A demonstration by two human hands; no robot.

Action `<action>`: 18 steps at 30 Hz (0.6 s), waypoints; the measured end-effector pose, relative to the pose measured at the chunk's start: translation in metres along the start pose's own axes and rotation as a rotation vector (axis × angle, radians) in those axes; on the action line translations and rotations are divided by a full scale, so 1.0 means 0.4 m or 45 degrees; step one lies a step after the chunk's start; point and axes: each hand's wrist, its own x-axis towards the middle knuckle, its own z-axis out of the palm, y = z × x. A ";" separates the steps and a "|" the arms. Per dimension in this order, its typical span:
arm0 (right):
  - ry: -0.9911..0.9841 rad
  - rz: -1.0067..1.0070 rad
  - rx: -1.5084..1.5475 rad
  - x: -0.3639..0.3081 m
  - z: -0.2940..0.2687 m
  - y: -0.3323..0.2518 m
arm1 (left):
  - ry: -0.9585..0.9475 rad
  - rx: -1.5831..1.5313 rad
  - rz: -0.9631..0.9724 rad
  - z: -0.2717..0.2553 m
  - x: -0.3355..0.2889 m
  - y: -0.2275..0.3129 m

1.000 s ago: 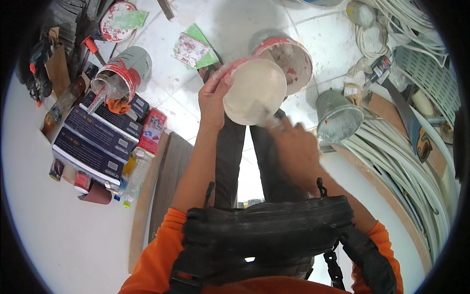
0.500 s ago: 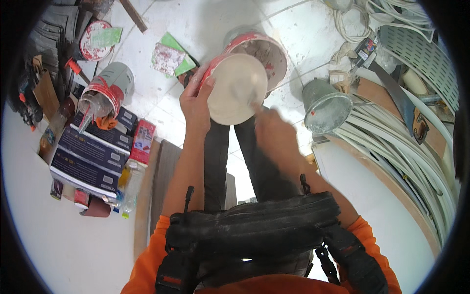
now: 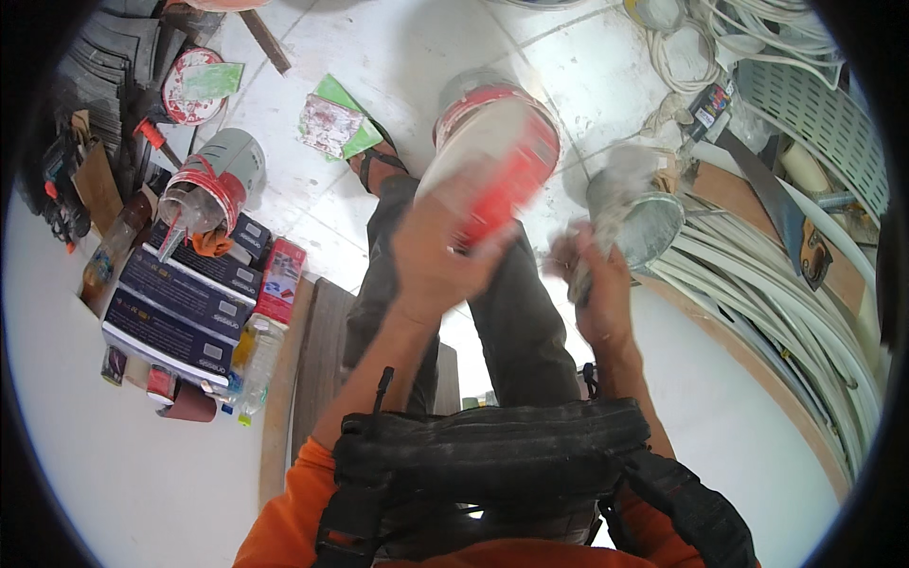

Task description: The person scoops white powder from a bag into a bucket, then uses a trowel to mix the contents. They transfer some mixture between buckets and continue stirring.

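Now the left hand (image 3: 431, 260) is wrapped around a round paint can (image 3: 497, 156), gripping it from below and lifting it up over the person's knees; the fingers curl onto its side, and motion blur smears both hand and can. The can is white and red: a broad white face is turned toward the camera, with a red band and red smears running down its right side, and a grey metal rim shows at the top. It looks tilted, its wide face leaning toward the head. It hangs above the grey trousers, clear of the tiled floor (image 3: 379, 57).

The right hand (image 3: 597, 284) is closed around a crumpled pale rag (image 3: 611, 204), pinching the bunched cloth so that it stands up out of the fist. Just beyond that rag, a grey metal bucket (image 3: 649, 222) rests on the floor beside a bundle of white pipes (image 3: 805, 312).

Off to the person's left, another paint-stained can (image 3: 213, 185) lies on its side on a stack of dark boxes (image 3: 175, 303), with a plastic bottle (image 3: 254, 364) next to them. Green and white sheets of paper (image 3: 333, 123) lie on the tiles ahead.
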 end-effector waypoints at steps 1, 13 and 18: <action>-0.057 -0.061 -0.025 0.027 0.001 -0.007 | 0.010 0.010 0.221 0.041 -0.037 -0.014; 0.061 0.100 0.266 0.316 -0.090 0.005 | 0.408 -0.336 -0.391 0.014 -0.047 -0.164; -0.185 0.131 0.507 0.304 -0.154 0.056 | 0.639 0.080 -0.924 -0.097 -0.032 -0.614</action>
